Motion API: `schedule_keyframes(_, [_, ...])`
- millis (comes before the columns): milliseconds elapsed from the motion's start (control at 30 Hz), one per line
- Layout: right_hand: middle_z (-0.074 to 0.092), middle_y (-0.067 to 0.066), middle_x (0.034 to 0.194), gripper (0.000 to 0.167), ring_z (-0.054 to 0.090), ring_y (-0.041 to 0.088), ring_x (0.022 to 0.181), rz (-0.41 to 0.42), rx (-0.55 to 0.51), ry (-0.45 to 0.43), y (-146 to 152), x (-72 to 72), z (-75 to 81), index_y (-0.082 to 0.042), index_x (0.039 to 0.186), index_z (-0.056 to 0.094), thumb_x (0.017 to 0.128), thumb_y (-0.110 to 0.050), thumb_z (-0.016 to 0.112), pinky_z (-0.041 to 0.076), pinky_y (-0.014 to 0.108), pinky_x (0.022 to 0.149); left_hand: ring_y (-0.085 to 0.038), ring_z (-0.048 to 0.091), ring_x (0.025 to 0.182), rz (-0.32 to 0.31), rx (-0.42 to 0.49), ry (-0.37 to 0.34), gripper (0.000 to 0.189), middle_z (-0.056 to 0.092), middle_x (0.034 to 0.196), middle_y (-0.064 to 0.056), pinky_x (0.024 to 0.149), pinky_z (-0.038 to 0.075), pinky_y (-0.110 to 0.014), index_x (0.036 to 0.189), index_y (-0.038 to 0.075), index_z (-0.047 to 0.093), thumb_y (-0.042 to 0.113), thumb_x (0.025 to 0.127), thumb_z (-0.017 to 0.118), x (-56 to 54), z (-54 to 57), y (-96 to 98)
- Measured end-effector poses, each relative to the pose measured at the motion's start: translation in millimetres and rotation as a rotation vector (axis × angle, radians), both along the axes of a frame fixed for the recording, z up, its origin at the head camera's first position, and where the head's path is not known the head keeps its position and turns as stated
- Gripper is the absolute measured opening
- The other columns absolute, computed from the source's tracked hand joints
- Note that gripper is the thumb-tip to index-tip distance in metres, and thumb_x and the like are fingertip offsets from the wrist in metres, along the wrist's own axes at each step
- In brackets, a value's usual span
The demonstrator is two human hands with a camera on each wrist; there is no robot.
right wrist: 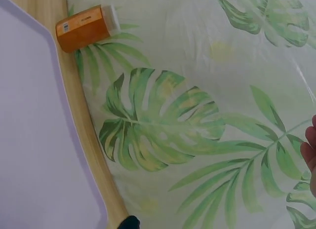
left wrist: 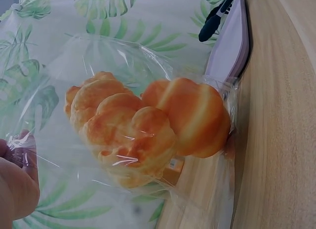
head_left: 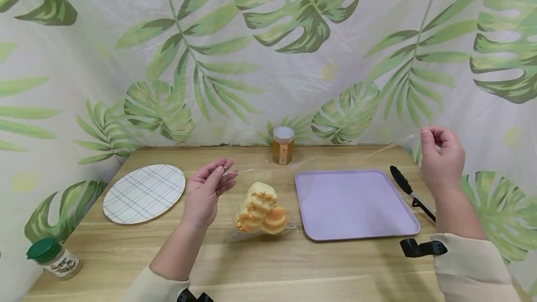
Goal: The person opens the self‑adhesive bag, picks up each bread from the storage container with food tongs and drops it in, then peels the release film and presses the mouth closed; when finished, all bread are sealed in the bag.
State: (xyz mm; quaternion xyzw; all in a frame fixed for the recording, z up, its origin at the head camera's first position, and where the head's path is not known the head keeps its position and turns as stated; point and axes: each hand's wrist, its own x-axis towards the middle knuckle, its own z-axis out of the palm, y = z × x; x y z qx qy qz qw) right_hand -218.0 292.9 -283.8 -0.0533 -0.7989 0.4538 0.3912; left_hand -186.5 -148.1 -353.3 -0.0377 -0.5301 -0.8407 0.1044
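Note:
A clear plastic bag (left wrist: 54,110) holding a knobbly braided bread loaf (head_left: 257,202) and a rounder bun (head_left: 274,220) stands at the middle of the table. My left hand (head_left: 207,190) is above and left of the breads, its thumb and fingers pinching clear plastic at the top of the bag. Raised over the table's right side, my right hand (head_left: 444,157) has its fingers curled with the thumb against the index finger. It pinches a thin clear plastic strip (head_left: 413,137), which runs faintly leftward; whether it joins the bag I cannot tell.
Right of the breads lies a lilac tray (head_left: 356,204), with black-tipped tongs (head_left: 401,180) beside it. An amber jar (head_left: 283,146) stands at the back edge. To the left are a checked plate (head_left: 144,194) and a green-lidded shaker (head_left: 53,257).

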Motion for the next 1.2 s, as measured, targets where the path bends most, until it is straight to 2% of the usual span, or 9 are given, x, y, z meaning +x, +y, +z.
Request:
schedule_keyframes(133, [0.050,-0.027,0.086,0.018,0.047,-0.008,0.087,-0.007,-0.008,-0.011,12,10.0,2.8,-0.034,0.084,0.056,0.099,-0.025,0.056,0.036,0.008,0.079,-0.007,0.074,0.083,0.000,0.001,-0.005,0.023,0.076,0.101,0.009,0.077,0.060,-0.024,0.104,0.018,0.071,0.008,0.102,0.050,0.3,-0.1,-2.0])
schedule_keyframes(267, [0.051,-0.028,0.088,0.016,0.047,-0.011,0.087,-0.026,0.024,-0.085,28,30.4,6.7,-0.032,0.086,0.058,0.099,-0.024,0.056,0.035,0.005,0.077,-0.007,0.074,0.084,-0.006,0.000,0.000,0.021,0.076,0.101,0.009,0.077,0.060,-0.024,0.105,0.016,0.071,0.010,0.102,0.051,0.6,0.6,-2.0])
schedule_keyframes(400, [0.044,-0.035,0.089,0.014,0.041,-0.019,0.088,-0.074,0.193,-0.121,47,58.0,6.2,-0.029,0.087,0.059,0.100,-0.024,0.055,0.030,0.003,0.077,-0.008,0.074,0.084,-0.006,0.011,0.017,0.021,0.076,0.102,0.007,0.076,0.061,-0.024,0.105,0.014,0.071,0.009,0.101,0.051,0.9,0.2,-1.1])
schedule_keyframes(467, [0.040,-0.039,0.090,0.015,0.036,-0.021,0.088,-0.066,0.312,-0.128,57,72.2,4.3,-0.019,0.089,0.063,0.100,-0.021,0.054,0.027,0.004,0.075,-0.009,0.074,0.083,-0.007,0.017,0.024,0.020,0.076,0.102,0.007,0.076,0.061,-0.024,0.105,0.014,0.071,0.009,0.101,0.052,0.7,-0.1,-0.6])
schedule_keyframes(567, [0.039,-0.042,0.091,0.017,0.035,-0.020,0.088,0.006,0.456,-0.110,68,89.9,-0.5,0.000,0.093,0.065,0.099,-0.012,0.055,0.028,0.004,0.070,-0.009,0.074,0.083,-0.012,0.022,0.027,0.020,0.076,0.101,0.007,0.076,0.060,-0.024,0.103,0.016,0.072,0.010,0.101,0.053,0.0,-0.3,0.1])
schedule_keyframes(667, [0.042,-0.042,0.091,0.014,0.036,-0.020,0.088,0.103,0.539,-0.122,72,100.6,-8.7,0.007,0.097,0.064,0.097,-0.006,0.057,0.031,0.002,0.068,-0.009,0.074,0.084,-0.013,0.024,0.023,0.019,0.076,0.101,0.006,0.076,0.061,-0.024,0.104,0.016,0.072,0.011,0.101,0.053,-0.5,-0.7,0.9])
schedule_keyframes(833, [0.059,-0.024,0.091,0.006,0.039,-0.024,0.088,0.234,0.609,-0.188,53,99.6,-33.7,-0.002,0.097,0.067,0.093,-0.004,0.062,0.034,0.000,0.075,-0.009,0.074,0.083,-0.008,0.037,0.031,0.019,0.076,0.101,0.005,0.075,0.061,-0.023,0.105,0.013,0.072,0.010,0.100,0.054,0.0,-0.1,-0.8])
schedule_keyframes(967, [0.066,-0.001,0.090,0.004,0.046,-0.016,0.088,0.298,0.652,-0.196,27,95.1,-60.1,-0.008,0.094,0.069,0.091,-0.006,0.066,0.043,0.008,0.074,-0.009,0.074,0.084,-0.023,0.043,0.034,0.019,0.076,0.100,0.006,0.075,0.061,-0.024,0.106,0.013,0.071,0.009,0.100,0.053,-0.1,-0.4,-0.4])
schedule_keyframes(1200, [0.064,-0.006,0.087,0.004,0.054,-0.005,0.081,0.412,0.632,-0.139,-4,87.1,-96.5,-0.009,0.088,0.068,0.092,-0.008,0.067,0.047,0.018,0.070,-0.009,0.074,0.083,-0.020,0.028,0.025,0.020,0.076,0.100,0.007,0.076,0.061,-0.024,0.104,0.016,0.072,0.010,0.101,0.053,1.1,-0.4,1.9])
